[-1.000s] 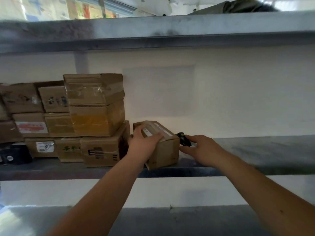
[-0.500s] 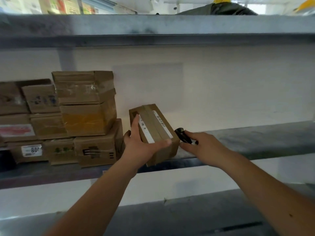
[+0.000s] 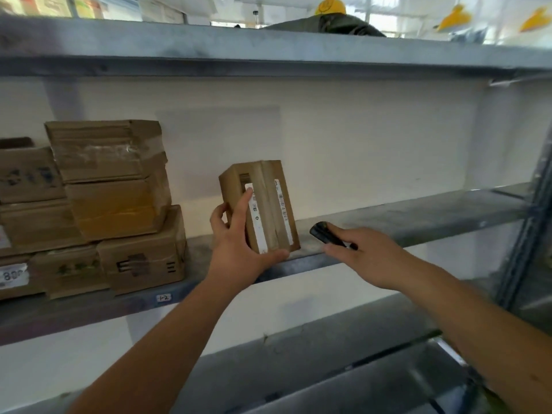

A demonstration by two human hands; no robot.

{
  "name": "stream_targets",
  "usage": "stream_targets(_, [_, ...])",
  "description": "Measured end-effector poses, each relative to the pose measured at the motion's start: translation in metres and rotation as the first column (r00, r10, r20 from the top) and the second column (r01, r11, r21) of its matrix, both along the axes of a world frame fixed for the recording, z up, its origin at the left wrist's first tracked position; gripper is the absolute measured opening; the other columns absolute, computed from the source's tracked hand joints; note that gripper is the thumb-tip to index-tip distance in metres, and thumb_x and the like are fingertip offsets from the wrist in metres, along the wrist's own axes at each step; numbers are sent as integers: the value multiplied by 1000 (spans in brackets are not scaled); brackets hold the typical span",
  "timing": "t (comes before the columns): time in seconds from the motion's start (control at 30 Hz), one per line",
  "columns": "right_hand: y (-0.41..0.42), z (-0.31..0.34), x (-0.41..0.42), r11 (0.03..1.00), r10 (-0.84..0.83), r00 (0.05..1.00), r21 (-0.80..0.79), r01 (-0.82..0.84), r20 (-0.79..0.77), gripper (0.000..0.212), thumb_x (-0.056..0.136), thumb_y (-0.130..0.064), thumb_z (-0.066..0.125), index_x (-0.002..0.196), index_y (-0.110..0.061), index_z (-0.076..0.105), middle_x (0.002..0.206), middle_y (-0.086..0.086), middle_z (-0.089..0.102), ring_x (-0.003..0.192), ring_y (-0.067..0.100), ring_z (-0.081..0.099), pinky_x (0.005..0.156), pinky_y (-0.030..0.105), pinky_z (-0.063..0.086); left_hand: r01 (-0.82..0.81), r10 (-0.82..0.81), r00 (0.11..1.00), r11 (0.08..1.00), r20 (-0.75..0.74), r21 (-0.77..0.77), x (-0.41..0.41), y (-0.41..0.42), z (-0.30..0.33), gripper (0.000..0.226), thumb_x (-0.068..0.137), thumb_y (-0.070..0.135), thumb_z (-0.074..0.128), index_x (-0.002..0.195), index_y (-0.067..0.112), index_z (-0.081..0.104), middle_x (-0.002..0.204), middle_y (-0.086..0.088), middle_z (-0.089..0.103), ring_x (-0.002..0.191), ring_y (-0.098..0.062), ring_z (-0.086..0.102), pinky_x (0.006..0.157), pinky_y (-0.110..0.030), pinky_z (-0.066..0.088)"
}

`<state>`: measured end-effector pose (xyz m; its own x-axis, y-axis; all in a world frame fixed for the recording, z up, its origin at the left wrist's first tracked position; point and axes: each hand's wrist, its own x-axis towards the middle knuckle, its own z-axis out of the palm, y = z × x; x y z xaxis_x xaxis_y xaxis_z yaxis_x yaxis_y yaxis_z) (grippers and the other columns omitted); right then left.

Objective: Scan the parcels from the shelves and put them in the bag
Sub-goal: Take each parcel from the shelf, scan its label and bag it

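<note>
Since a second ago the small cardboard parcel point(image 3: 263, 204) has been tipped from lying on the shelf point(image 3: 418, 216) to standing nearly upright, its labelled face turned toward the camera. Its lower right corner sits at the shelf's front edge; whether it rests there or is lifted just clear I cannot tell. The left hand point(image 3: 239, 249) holds it in a firm grip, thumb under the bottom edge, index finger stretched up across a white label strip, the other fingers wrapped behind the left side. A second white barcode strip runs down the right of the face.

Just to the right, the right hand point(image 3: 367, 255) keeps its grip closed round a small black handheld scanner point(image 3: 324, 233), whose head points up and left toward the parcel without touching it.

Further left on the same shelf stands a stack of cardboard boxes point(image 3: 113, 189), well apart from the held parcel. A small tag marked 1-2 point(image 3: 164, 297) is stuck to the shelf's front edge.
</note>
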<state>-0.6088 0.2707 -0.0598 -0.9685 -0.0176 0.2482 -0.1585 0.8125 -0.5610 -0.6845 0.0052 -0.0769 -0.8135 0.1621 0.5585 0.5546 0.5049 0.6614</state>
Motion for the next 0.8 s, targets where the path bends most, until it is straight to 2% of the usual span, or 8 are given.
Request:
stream_targets(0.1, [4, 0, 24, 998, -21, 999, 57, 18, 44, 62, 90, -76, 51, 148, -60, 38, 109, -25, 63, 83, 3, 63, 70, 23, 51, 9, -15, 996, 998, -93, -65, -4, 0, -4, 134, 60, 48, 101, 152, 69, 5, 162, 17, -2, 147, -26, 34, 120, -47, 39])
stream_targets(0.2, [1, -5, 43, 997, -1, 997, 79, -5, 79, 60, 93, -71, 55, 149, -55, 41, 117, -21, 64, 89, 0, 61, 77, 22, 49, 22, -41, 984, 993, -173, -114, -7, 2, -9, 132, 61, 53, 99, 151, 70, 4, 165, 13, -3, 148, -26, 33, 119, -41, 36])
stream_targets(0.33, [-4, -10, 58, 993, -25, 993, 115, 12, 113, 62, 95, -67, 56, 153, -50, 40, 122, -16, 61, 90, 0, 59, 74, 19, 44, -13, -28, 973, 984, -227, -177, -7, 3, -14, 132, 61, 57, 97, 153, 66, 4, 166, 8, -1, 149, -31, 31, 119, -49, 41])
stream_targets(0.43, [-5, -9, 67, 982, -47, 989, 187, 21, 139, 64, 97, -66, 54, 155, -49, 35, 129, -10, 63, 88, 3, 62, 72, 21, 47, -11, -36, 969, 982, -245, -189, -8, 3, -17, 132, 61, 56, 97, 155, 66, 4, 166, 9, 0, 150, -33, 28, 117, -49, 41])
stream_targets(0.67, [0, -15, 85, 952, -110, 988, 296, 72, 113, 64, 95, -67, 53, 154, -48, 38, 91, -25, 51, 73, 1, 54, 60, 21, 36, 11, -55, 965, 985, -256, -171, -14, 3, -20, 132, 60, 52, 99, 154, 66, 8, 165, 8, 1, 149, -33, 31, 117, -53, 43])
stream_targets(0.8, [1, -19, 91, 942, -129, 987, 322, 92, 97, 64, 94, -69, 53, 153, -49, 40, 88, -23, 46, 74, 0, 52, 60, 21, 37, -15, -23, 963, 991, -269, -136, -12, 6, -26, 132, 59, 50, 99, 156, 64, 11, 166, 6, 1, 147, -33, 34, 116, -53, 45])
